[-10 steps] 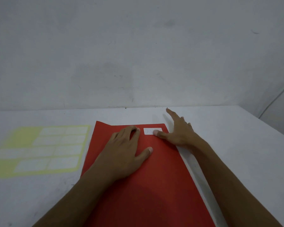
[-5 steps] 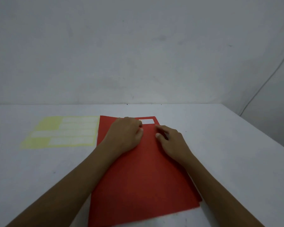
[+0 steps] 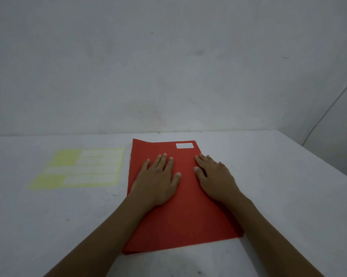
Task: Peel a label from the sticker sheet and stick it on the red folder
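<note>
Both your hands have slid back from the label (image 3: 184,145): left hand (image 3: 157,177) and right hand (image 3: 215,175) lie spread flat, pinning the red folder (image 3: 180,220) to the tabletop (image 3: 278,186). Beyond your right fingertips, the label sits stuck; the sticker sheet (image 3: 82,167) lies left of your left hand.

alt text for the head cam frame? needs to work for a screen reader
Two bare hands, left hand and right hand, lie flat and open on a red folder on a white table, with a white label stuck near the folder's far right corner. A yellow sticker sheet lies on the table left of the folder.
</note>
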